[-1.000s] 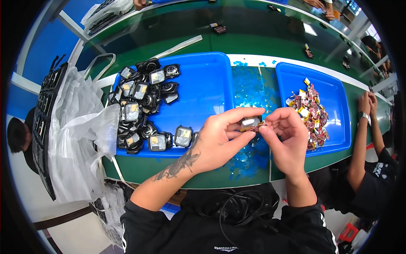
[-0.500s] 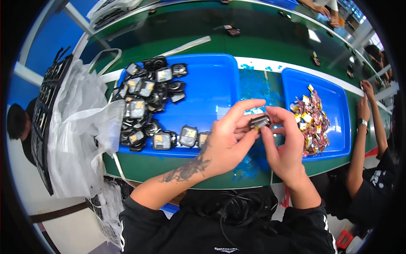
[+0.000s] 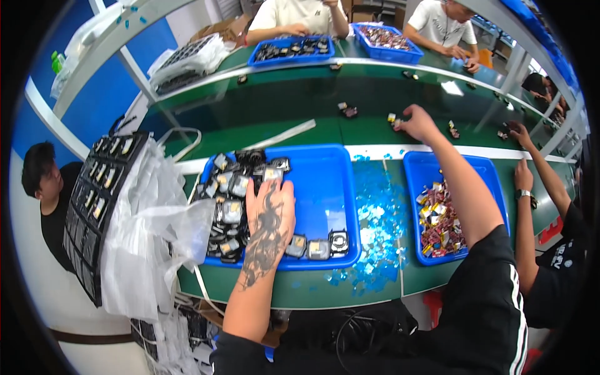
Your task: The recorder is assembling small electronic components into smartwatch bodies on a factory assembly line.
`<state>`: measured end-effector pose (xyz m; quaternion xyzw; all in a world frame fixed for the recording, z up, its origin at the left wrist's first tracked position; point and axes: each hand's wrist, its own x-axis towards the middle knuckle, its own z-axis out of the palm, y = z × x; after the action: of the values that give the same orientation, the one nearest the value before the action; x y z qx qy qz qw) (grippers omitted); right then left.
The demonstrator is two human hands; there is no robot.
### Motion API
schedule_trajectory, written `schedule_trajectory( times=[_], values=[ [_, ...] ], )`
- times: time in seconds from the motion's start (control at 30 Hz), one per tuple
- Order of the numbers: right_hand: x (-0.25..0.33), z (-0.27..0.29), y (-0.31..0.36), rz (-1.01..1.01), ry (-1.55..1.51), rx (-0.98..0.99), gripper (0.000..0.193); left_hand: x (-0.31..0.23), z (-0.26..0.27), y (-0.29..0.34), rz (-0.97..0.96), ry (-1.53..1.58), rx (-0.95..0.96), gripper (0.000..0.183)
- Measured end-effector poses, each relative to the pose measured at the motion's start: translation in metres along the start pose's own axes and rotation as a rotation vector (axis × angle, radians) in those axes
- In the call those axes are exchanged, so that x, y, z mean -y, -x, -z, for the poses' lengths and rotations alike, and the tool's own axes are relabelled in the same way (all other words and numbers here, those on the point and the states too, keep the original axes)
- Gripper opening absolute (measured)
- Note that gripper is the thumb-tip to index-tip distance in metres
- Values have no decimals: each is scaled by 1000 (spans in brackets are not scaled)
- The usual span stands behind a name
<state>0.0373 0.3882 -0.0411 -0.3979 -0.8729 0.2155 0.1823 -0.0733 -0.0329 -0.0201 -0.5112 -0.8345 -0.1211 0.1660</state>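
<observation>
My left hand (image 3: 270, 209) is over the left blue tray (image 3: 322, 187), reaching among black square watch cases (image 3: 231, 211). Its fingers close around one case (image 3: 272, 174) at the pile's edge; the fingertips are partly hidden. Stretched out over the green belt, my right hand (image 3: 417, 124) pinches a small circuit board with a yellow piece (image 3: 392, 119), at belt level. Whether the board rests on the belt is hard to tell. Below my right arm, a second blue tray (image 3: 409, 172) holds a heap of small reddish parts with yellow and white pieces (image 3: 439, 219).
Blue film scraps (image 3: 378, 219) litter the green table between the trays. A black compartment tray (image 3: 94, 194) with plastic wrap (image 3: 150, 219) stands at left. More boards (image 3: 348, 110) lie on the belt. A co-worker's arms (image 3: 531, 169) reach in at right; others sit across.
My hands have parted from the dark part they held together. The left has gone to the case pile, the right far out to the belt. The view has tilted up, showing people across.
</observation>
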Motion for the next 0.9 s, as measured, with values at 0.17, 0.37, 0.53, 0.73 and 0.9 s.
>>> schedule_trajectory(
  times=[0.17, 0.37, 0.53, 0.73, 0.9],
  values=[
    [5, 11, 12, 5, 179, 18, 48, -13, 15, -2, 157, 82, 151, 29],
    [1, 78, 41, 61, 56, -8, 19, -30, 20, -9, 50, 168, 232, 33],
    [-17, 120, 93, 131, 177, 315, 16, -41, 19, -9, 45, 204, 224, 29],
    [-32, 124, 134, 181, 120, 249, 13, -42, 6, -14, 27, 331, -63, 15],
    [-40, 125, 149, 259, 78, 333, 14, -47, 20, -15, 320, 1291, 158, 28]
  ],
)
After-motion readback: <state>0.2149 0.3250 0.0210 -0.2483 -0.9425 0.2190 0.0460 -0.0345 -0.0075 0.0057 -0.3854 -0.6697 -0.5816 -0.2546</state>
